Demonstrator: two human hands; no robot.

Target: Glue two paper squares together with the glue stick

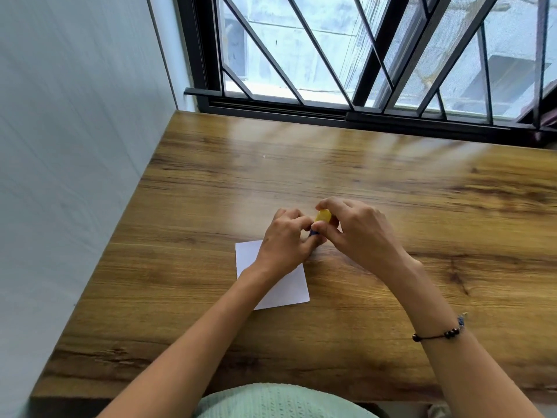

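Two hands meet over the middle of the wooden table, and between them sits one glue stick, the only one in view. Its long axis runs roughly from seven o'clock to one o'clock: the yellow part points away toward one o'clock and a sliver of blue shows at the seven o'clock end. The left hand curls its fingers round the blue lower end, holding it firmly, while the right hand pinches the yellow upper end between thumb and fingertips, its other fingers arched over the top. Both grips are narrow and closed on the stick; neither hand is free. This looks like the cap being pulled or twisted off, or put on, though which I cannot tell. If it is coming off, the pull should run along that axis, the right hand drawing toward one o'clock while the left anchors the body. Directly under the left wrist, toward six o'clock of the stick, lies white paper flat on the table. Only one sheet outline shows; a second square may lie exactly beneath it or under the forearm, but I cannot tell, so the count stands at one visible. The left hand is the nearer one to the paper, hanging right above it; the right hand is off its three o'clock edge. One beaded bracelet circles the right wrist.
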